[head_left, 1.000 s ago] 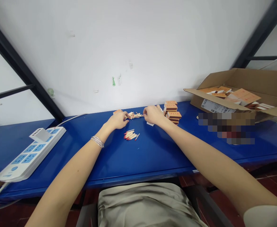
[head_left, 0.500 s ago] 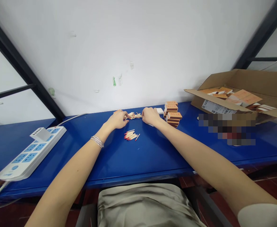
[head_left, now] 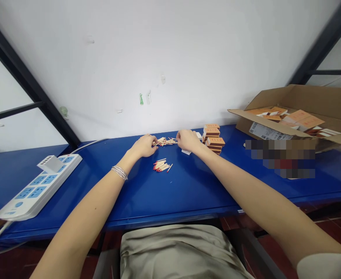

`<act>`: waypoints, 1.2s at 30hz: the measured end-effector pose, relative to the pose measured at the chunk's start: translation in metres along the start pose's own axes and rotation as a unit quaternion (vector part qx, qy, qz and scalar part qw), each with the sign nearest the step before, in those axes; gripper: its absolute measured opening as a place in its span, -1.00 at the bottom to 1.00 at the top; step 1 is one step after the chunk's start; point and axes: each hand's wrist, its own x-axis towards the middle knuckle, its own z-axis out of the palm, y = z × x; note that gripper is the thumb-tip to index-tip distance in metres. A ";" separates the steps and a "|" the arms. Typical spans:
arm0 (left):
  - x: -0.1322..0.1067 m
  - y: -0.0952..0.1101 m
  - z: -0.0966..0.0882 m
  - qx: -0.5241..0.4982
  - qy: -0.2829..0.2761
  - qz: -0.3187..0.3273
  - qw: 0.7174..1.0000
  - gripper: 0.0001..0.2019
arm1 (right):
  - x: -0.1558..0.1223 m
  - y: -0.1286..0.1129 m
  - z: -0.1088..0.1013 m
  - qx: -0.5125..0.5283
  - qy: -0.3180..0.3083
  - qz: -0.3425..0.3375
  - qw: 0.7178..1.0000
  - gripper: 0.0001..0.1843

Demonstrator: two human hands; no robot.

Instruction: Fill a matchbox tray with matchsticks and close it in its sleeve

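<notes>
My left hand [head_left: 145, 146] and my right hand [head_left: 187, 140] rest far out on the blue table [head_left: 187, 186], their fingers curled and pinched at either end of a loose pile of matches [head_left: 165, 142]. A second small bundle of red-tipped matches [head_left: 161, 166] lies nearer to me, untouched. A white matchbox tray [head_left: 186, 152] peeks out under my right hand. Just right of that hand stand two short stacks of orange matchboxes [head_left: 213, 138]. A silver bracelet [head_left: 120, 172] circles my left wrist.
A white and blue power strip [head_left: 36, 188] with its cable lies at the left. An open cardboard box [head_left: 301, 112] holding more orange matchboxes sits at the right. A white wall rises behind the table, with black frame bars on both sides.
Both hands stay at the far match pile with only small shifts; my right hand drew in toward the pile, then eased back a little. The near bundle has not moved.
</notes>
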 end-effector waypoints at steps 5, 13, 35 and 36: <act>0.000 -0.002 0.000 0.003 -0.001 -0.003 1.000 -0.74 | -0.019 -0.017 -0.003 0.137 -0.075 -0.195 0.968 -0.81; -0.001 -0.003 0.000 0.008 -0.005 -0.005 1.000 -0.75 | -0.021 -0.018 -0.001 0.121 -0.053 -0.192 0.972 -0.79; 0.000 -0.003 0.000 -0.001 -0.014 -0.008 1.000 -0.77 | -0.002 -0.009 0.014 -0.055 0.012 -0.087 0.995 -0.69; 0.000 -0.003 0.000 0.000 -0.015 -0.008 1.000 -0.77 | -0.002 -0.009 0.014 -0.057 0.017 -0.088 0.994 -0.69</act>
